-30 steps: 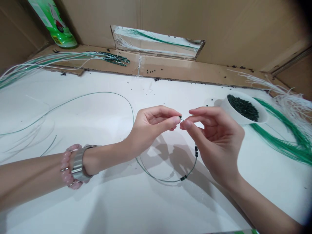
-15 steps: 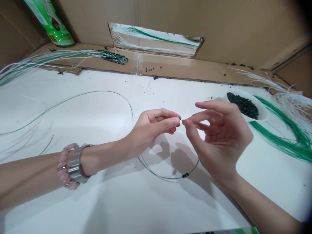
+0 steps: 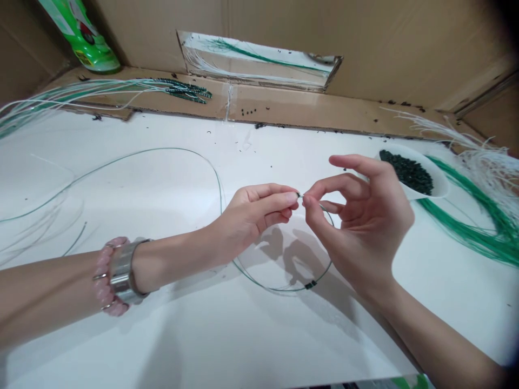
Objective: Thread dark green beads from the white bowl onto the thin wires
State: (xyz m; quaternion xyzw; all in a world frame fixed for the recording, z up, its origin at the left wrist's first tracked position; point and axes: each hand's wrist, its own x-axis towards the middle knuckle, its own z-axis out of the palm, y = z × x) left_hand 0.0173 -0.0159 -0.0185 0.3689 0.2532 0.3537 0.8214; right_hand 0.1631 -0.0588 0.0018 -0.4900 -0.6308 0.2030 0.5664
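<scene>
My left hand point(image 3: 263, 210) is pinched at the fingertips on a small dark green bead point(image 3: 298, 195), mostly covered by the thumb. Facing it, my right hand point(image 3: 360, 216) pinches the green cord point(image 3: 330, 259) close to the bead, its other fingers raised and spread. A short bit of cord shows between the two pinches. Below the hands the cord curves in a loop, with a few dark beads point(image 3: 311, 284) threaded at the bottom. From there it runs under my left wrist and off to the left.
Behind my right hand stands a white bowl point(image 3: 440, 183) of dark beads. Green strands point(image 3: 466, 237) and white strands point(image 3: 482, 154) lie right. Beaded cords point(image 3: 182, 91) rest on the cardboard ledge, near a green bottle point(image 3: 91, 48). A cardboard wall with a slot closes the back.
My right hand's index finger has lifted slightly and its pinch has shifted a little left. More of the cord loop shows beside it. My left hand keeps its pinch.
</scene>
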